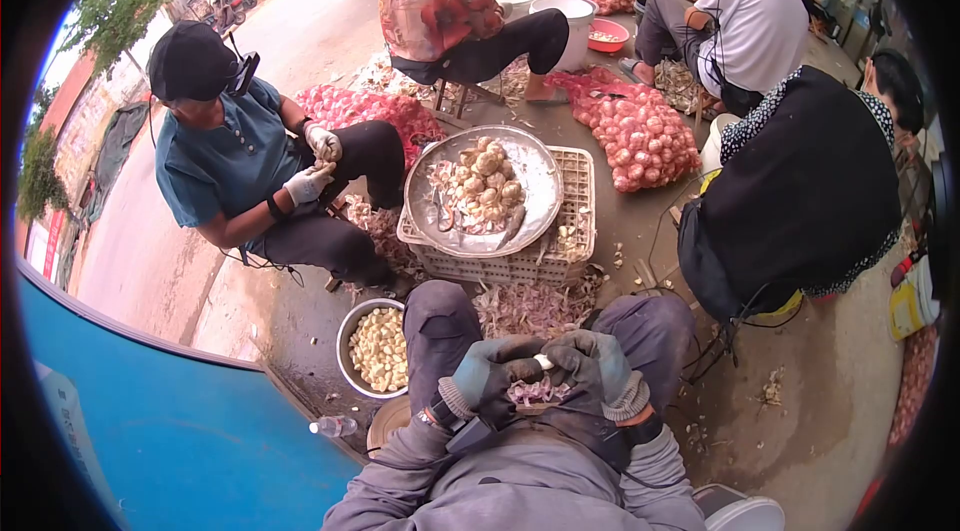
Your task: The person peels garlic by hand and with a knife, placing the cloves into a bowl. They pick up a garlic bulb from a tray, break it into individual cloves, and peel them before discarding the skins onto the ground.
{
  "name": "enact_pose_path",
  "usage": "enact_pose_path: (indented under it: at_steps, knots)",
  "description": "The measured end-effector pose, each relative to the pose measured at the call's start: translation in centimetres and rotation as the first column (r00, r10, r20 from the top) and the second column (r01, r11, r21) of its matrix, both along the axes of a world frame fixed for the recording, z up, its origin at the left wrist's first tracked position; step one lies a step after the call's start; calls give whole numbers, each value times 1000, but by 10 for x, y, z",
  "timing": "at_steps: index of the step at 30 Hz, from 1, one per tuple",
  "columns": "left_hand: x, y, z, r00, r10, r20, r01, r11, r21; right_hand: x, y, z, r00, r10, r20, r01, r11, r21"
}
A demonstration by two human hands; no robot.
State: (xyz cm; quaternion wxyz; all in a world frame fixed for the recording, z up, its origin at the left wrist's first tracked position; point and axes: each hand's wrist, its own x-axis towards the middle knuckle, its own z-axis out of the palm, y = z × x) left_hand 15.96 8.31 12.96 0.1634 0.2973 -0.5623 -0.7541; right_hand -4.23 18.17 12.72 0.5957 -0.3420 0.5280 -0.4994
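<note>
Both my hands wear dark-palmed work gloves with grey cuffs and meet above my lap. A pale garlic clove shows between their fingertips. My left hand is closed on it from one side, and my right hand pinches it from the other. Pinkish garlic skins lie just below my fingers. In front of my knees, a round metal pan rests on an upturned plastic crate. Whole garlic bulbs and a dark-handled knife lie in the pan.
A metal bowl of peeled cloves stands by my left leg, near a plastic bottle. A co-worker with white gloves sits left of the pan. Red net sacks of garlic lie beyond. Another person sits at right.
</note>
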Motion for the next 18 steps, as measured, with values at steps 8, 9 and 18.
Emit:
enact_pose_path:
  at_steps: [8, 9, 18]
  knots:
    - [-4, 2, -3, 998, 55, -33, -49, 988, 145, 5, 4, -9, 998, -68, -16, 67, 996, -54]
    - [-5, 2, -1, 998, 55, -31, -49, 988, 144, 5, 4, -10, 994, -98, -55, 94, 993, -73]
    - [-17, 10, -6, 999, 49, -3, -49, 995, 86, 8, 4, -24, 913, -241, -328, 177, 961, -213]
